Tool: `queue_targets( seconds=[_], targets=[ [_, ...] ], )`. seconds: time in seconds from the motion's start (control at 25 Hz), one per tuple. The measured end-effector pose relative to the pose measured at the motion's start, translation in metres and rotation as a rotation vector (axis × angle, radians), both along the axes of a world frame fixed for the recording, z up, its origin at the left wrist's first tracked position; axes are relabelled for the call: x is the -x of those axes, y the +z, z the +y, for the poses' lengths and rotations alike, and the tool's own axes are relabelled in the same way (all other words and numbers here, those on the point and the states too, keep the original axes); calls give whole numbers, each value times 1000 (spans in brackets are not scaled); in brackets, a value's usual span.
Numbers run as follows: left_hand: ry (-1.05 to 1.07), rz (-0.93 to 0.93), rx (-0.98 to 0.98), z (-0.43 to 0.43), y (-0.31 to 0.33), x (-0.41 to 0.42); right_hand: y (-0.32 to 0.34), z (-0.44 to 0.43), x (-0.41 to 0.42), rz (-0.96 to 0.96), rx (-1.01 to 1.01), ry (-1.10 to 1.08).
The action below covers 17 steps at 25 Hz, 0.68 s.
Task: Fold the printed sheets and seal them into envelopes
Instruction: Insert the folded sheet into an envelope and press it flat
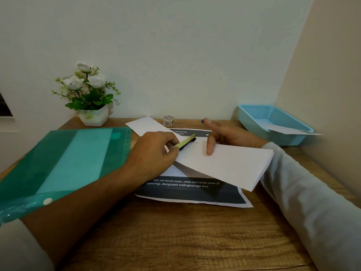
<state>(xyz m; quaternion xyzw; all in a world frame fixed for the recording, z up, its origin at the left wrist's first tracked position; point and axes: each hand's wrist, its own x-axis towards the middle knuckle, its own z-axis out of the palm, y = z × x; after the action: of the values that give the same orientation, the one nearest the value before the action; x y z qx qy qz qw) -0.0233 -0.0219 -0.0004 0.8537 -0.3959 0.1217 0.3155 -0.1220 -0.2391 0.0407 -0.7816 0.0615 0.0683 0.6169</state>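
A folded sheet [230, 165] lay right of centre in the frame, plain white on its upper face, a long narrow strip slanting from the middle down toward the lower right. Its layered edges showed at the right end. It sat raised at an angle, casting a shadow on the printed sheet [191, 192] beneath.

The right hand [232, 134], coming out of a pale grey sleeve, held the folded sheet at its upper edge. The thumb pressed on top, the index finger pointed straight toward the wall, and the other fingers were hidden behind the paper.

The left hand [154, 153], at the centre, was curled and pinched a slim yellow-green and black stick [186, 141]. The stick's tip pointed right, just at the folded sheet's upper left end; whether it touched could not be told.

The printed sheet lay flat on the wooden desk [185, 241]. It had a dark band with white text about a duvet cover along its near edge and a dark header reading "BEDROOM" at the far edge.

A white envelope [144, 126] lay behind the left hand, with a patterned tape roll [168, 121] just beside it. A green plastic folder [64, 161] filled the left side, and a potted white flower [93, 116] stood at the upper left. At the right edge, a light blue basket [252, 118] held a white paper [287, 130].
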Motion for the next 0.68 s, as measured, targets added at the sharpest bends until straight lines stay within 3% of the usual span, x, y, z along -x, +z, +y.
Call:
queue_targets(
  seconds=[0.44, 0.68],
  targets=[
    [-50, -34, -2, 2, 3, 10, -20, 3, -19, -16, 138, -95],
    [-21, -32, -12, 4, 0, 6, -5, -20, 2, 102, 35, 228]
  ],
)
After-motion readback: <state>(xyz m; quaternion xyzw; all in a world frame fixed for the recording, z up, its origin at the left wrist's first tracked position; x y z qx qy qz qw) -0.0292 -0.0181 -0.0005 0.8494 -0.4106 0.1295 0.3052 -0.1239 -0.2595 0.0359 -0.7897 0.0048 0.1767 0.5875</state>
